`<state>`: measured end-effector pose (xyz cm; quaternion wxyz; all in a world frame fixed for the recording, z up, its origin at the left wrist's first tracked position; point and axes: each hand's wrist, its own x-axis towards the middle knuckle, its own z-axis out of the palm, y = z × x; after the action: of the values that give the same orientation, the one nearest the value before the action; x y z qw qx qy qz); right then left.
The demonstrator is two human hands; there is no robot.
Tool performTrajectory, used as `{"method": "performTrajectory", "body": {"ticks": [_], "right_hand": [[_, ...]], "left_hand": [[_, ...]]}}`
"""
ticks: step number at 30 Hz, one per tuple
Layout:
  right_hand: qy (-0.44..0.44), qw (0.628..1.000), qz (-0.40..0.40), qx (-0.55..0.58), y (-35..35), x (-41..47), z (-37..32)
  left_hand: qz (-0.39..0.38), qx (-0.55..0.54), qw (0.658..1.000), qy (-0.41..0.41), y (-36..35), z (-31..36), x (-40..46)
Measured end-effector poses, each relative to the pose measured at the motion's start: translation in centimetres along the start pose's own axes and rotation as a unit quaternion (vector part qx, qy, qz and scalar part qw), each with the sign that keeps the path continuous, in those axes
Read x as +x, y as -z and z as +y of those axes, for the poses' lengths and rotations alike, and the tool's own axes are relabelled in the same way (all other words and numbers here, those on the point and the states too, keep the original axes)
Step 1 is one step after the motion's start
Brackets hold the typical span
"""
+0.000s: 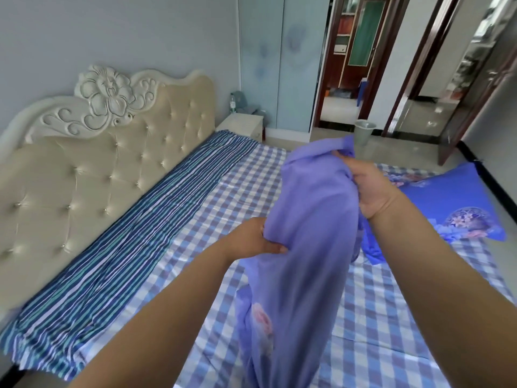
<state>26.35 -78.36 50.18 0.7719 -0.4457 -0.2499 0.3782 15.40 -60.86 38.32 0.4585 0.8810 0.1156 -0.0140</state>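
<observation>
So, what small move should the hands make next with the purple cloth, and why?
Probably the left hand should slide down the purple cloth to find an edge and spread it. Both hands grip it bunched near the top, the right hand higher, and the rest hangs crumpled over the checked sheet.

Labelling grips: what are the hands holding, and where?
A lavender floral cloth: the right hand grips its bunched top, the left hand pinches its left edge lower down.
</observation>
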Motion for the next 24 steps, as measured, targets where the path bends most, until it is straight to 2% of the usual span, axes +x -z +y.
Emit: {"method": "performTrajectory", "body": {"ticks": [3,5,7,9,12,13,14,15,17,19,21,22,24], "right_hand": [[0.073,0.995,-0.006,0.067,0.2,-0.5,-2.3],[0.105,0.992,0.031,0.057,0.0,-0.7,-3.9],[0.112,0.990,0.073,0.052,0.3,-1.1,-5.0],[0.126,0.978,0.154,0.068,2.2,-1.3,-4.9],[0.111,0.955,0.264,0.074,6.0,-1.7,-3.6],[0.093,0.955,0.280,0.030,7.1,-1.5,-3.0],[0.061,0.949,0.299,-0.075,7.7,-1.3,-2.5],[0.021,0.932,0.290,-0.219,7.6,-1.3,-1.8],[-0.007,0.860,0.212,-0.465,5.8,-0.7,0.1],[-0.033,0.828,0.093,-0.552,2.4,0.0,2.9],[-0.045,0.774,0.034,-0.631,0.7,1.4,5.3],[-0.025,0.747,0.051,-0.662,0.2,1.9,5.8],[0.010,0.779,0.134,-0.612,0.1,2.6,5.8]], "left_hand": [[-0.054,0.143,0.986,0.066,-2.0,-3.9,0.2],[-0.022,0.184,0.975,0.123,-3.1,-7.0,0.1],[0.096,0.123,0.973,0.172,-2.4,-8.8,0.2],[0.228,0.017,0.956,0.185,-0.5,-8.3,0.1],[0.383,-0.025,0.917,0.111,3.5,-4.5,0.0],[0.418,-0.023,0.906,0.066,5.1,-2.7,-0.1],[0.432,-0.017,0.902,0.014,6.8,-0.7,-0.3],[0.422,-0.004,0.906,-0.031,8.3,1.2,-0.3],[0.354,0.040,0.929,-0.100,10.2,4.6,0.1],[0.259,0.068,0.951,-0.152,9.8,7.1,0.5],[0.184,0.097,0.963,-0.169,8.1,7.6,0.4],[0.162,0.114,0.967,-0.162,7.3,6.8,0.2],[0.113,0.105,0.982,-0.112,6.8,3.7,-0.4]]}}
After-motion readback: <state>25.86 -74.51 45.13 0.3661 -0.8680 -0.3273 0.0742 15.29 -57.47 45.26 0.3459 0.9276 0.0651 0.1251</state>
